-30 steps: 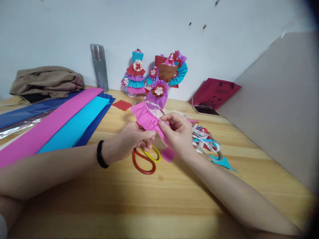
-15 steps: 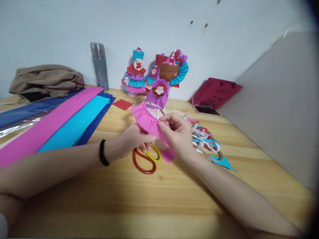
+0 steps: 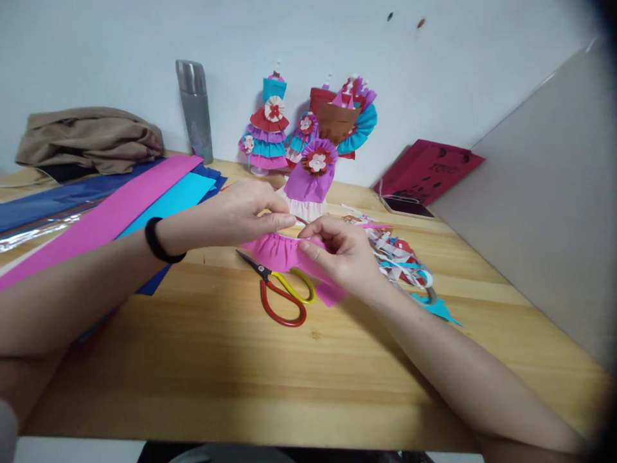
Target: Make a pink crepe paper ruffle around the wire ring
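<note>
Bare bench (image 3: 216, 386) lies open along the near edge. One pair of scissors (image 3: 282, 292) rests mid-bench. Just above it, the left hand (image 3: 241, 212) and right hand (image 3: 344, 257) each pinch one gathered pink paper strip (image 3: 277, 251). Four paper dresses (image 3: 311, 173) stand by the far wall.

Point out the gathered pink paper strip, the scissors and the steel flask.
gathered pink paper strip (image 3: 274, 249), head view, pleated middle.
scissors (image 3: 282, 297), head view, where the red and yellow handles meet.
steel flask (image 3: 195, 112), head view, body.
</note>
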Available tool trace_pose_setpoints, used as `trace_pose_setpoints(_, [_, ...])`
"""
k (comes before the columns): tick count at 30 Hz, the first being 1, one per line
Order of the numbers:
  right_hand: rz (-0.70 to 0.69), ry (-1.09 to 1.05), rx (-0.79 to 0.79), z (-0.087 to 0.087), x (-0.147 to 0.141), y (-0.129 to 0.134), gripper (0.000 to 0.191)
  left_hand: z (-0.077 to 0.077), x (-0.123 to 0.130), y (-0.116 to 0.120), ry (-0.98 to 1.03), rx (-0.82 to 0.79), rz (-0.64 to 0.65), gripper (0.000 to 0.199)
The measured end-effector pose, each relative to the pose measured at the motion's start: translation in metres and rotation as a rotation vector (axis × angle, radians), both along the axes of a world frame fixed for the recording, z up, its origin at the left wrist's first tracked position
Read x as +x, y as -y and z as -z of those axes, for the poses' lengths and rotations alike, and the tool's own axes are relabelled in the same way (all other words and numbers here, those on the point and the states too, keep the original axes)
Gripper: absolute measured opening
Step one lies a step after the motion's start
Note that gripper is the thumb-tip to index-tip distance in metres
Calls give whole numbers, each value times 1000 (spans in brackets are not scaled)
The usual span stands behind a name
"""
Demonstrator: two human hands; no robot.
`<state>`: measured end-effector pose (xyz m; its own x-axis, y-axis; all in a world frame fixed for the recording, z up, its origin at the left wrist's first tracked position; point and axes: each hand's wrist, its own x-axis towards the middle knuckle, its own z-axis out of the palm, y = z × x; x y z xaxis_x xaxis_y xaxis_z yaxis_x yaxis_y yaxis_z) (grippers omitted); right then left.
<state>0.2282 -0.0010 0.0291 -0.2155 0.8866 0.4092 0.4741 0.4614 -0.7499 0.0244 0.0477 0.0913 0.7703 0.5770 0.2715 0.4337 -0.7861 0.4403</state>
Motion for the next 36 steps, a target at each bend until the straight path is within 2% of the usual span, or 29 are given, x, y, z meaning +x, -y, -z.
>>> trace_pose_setpoints(2, [-26,30,15,-1,-1,1,12,9,2,-7,-92,-147,61,35])
trace_pose_setpoints(4, [-48,60,31,0,0,1,11,17,4,-9,-98,-250,103,36])
trace_pose_setpoints(7, [-67,89,43,-1,2,0,11,25,7,-8,-57,-331,139,34])
trace_pose_setpoints(13, [-100,140,47,-5,5,1,10,28,9,-6,-52,-459,171,25])
trace_pose_setpoints(16, [-65,163,27,-4,4,1,9,30,10,-6,-72,-522,139,27])
trace_pose_setpoints(19, [27,159,3,-2,2,3,10,34,10,-7,-33,-571,136,26])
trace_pose_setpoints(22, [125,188,18,-1,-1,6,11,36,10,-10,0,-595,122,29])
trace_pose_setpoints(29, [240,268,92,-2,-2,10,18,33,9,-9,-1,-594,97,31])
trace_pose_setpoints(36, [148,160,76,-9,1,10,20,27,5,-12,45,-562,97,33])
